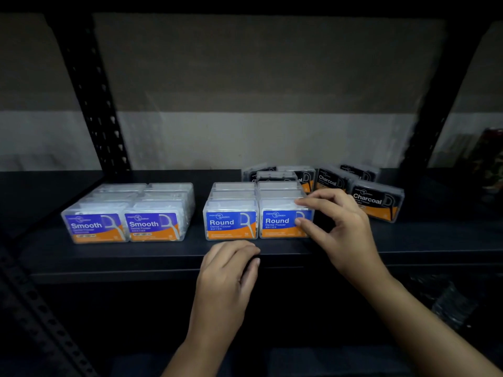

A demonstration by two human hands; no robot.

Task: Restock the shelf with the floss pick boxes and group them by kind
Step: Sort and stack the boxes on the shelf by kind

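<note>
Sorting appears mostly complete. Landmark: the front-right Round box [284, 223]. The right hand [343, 227] pinches its right end between thumb and fingers. The left hand [231, 268] rests loosely curled on the shelf edge [136, 263], holding nothing. Left of the landmark, the Smooth boxes [128, 213] stand in neat rows. Behind and right, the Charcoal boxes [375, 201] lie askew, probably still needing alignment. The clear boxes show white picks inside.

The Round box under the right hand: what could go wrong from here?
1. The right hand pinches the front right Round box at its corner only; the grip may twist it out of line with its neighbour.
2. The Charcoal boxes behind stand loose and tilted; the hand might knock them.
</note>
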